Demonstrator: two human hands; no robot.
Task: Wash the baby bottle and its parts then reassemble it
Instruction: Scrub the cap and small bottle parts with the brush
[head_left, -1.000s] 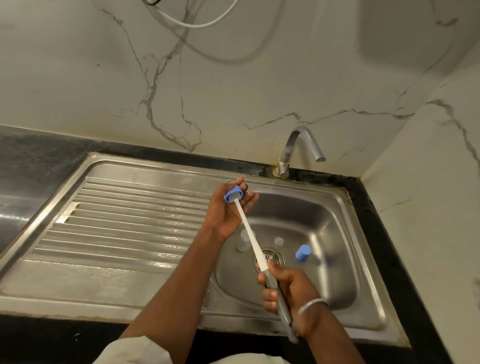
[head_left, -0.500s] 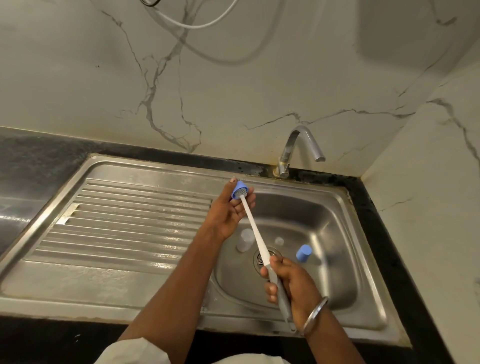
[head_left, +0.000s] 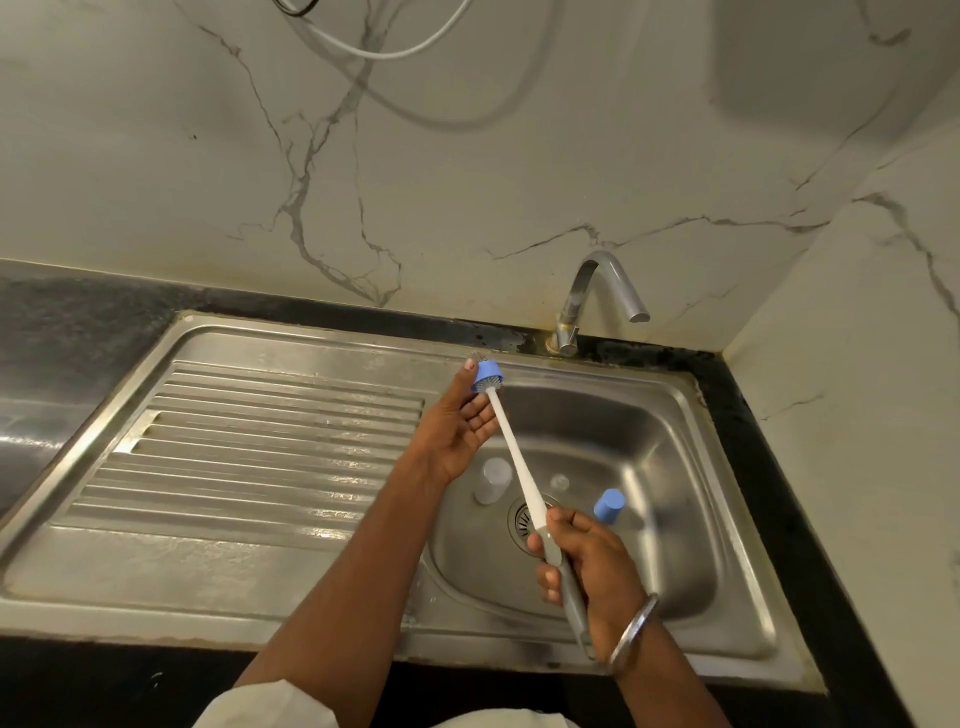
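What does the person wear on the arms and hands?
The left hand and right hand have no gloves, and the forearms are uncovered. A plain silver metal bangle circles the right wrist. A pale off-white sleeve covers the left upper arm.

No readable text, labels, brands, numbers or signs anywhere

Glossy steel sink (head_left: 675, 639), veined marble wall (head_left: 467, 182), matt blue plastic ring (head_left: 488, 372).

The bristles (head_left: 489, 385) lay mostly hidden in the blue ring (head_left: 489, 371) at the left fingertips (head_left: 470, 366). Right fingers (head_left: 566, 519) covered the handle's (head_left: 575, 613) middle.
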